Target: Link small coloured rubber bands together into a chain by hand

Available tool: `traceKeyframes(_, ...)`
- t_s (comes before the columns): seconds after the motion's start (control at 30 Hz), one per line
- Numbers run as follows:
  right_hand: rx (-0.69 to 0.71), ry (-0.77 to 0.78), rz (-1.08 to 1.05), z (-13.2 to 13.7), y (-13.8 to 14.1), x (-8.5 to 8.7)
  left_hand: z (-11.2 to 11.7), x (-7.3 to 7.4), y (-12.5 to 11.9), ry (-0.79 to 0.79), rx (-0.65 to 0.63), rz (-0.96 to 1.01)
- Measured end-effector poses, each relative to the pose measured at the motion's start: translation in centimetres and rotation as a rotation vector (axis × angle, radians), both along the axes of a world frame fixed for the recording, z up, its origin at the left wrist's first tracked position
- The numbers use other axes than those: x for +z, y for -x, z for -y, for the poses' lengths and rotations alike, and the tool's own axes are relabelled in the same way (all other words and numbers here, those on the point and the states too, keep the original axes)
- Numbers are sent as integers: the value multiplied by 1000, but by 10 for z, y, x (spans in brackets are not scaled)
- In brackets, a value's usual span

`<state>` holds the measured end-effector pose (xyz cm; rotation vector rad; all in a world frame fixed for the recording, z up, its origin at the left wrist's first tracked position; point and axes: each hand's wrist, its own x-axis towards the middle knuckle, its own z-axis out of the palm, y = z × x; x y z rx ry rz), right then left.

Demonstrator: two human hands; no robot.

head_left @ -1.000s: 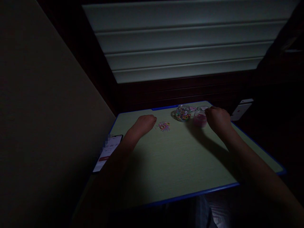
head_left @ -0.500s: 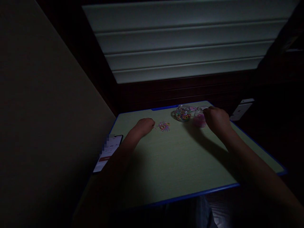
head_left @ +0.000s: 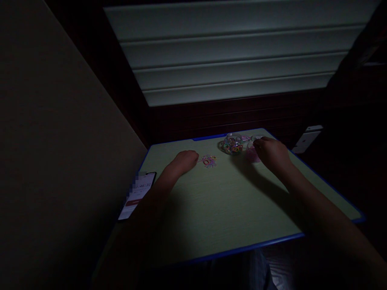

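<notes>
My left hand (head_left: 186, 161) is closed, its fingertips at the left edge of a small pile of coloured elastic bands (head_left: 209, 161) on the table. A thin pinkish strand shows by those fingertips; whether they pinch it I cannot make out. Over a small clear jar with pink contents (head_left: 252, 155) is my right hand (head_left: 272, 152), fingers pinched together at the jar's mouth. Anything between them is hidden or too small to see. Left of this jar stands a rounder clear jar (head_left: 233, 145) full of multicoloured elastic bands.
The pale green table (head_left: 211, 209) has a blue rim. A phone with a lit screen (head_left: 137, 197) lies at its left edge, beside my left forearm. Behind the jars lies a small pink item (head_left: 246, 138). A white device (head_left: 307, 139) is beyond the right edge. The room is dim.
My right hand has moved slightly left, closer over the mouth of the pink jar. My left hand has shifted a little right, towards the pile of bands.
</notes>
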<state>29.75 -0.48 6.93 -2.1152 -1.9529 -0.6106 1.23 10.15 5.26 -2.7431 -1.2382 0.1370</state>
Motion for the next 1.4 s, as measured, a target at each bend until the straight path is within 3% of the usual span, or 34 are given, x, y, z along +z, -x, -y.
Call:
traceKeyframes(0.3,470,44,-234,-1,29,-15,24,13,-19,117,-200,363)
traceKeyframes(0.6,617,156,-432,1,42,-23,42,19,-31,133,-290,453)
traceKeyframes(0.93,618,180,-479,4,48,-20,49,19,-36,115,-328,375)
traceKeyframes(1.2,569,183,-394,3,45,-16,49,12,-37,76,-359,330)
traceKeyframes(1.3,464,134,-290,3,38,-11,45,8,-36,70,-359,316)
traceKeyframes(1.4,249,45,-135,3,24,-5,36,6,-31,65,-314,315)
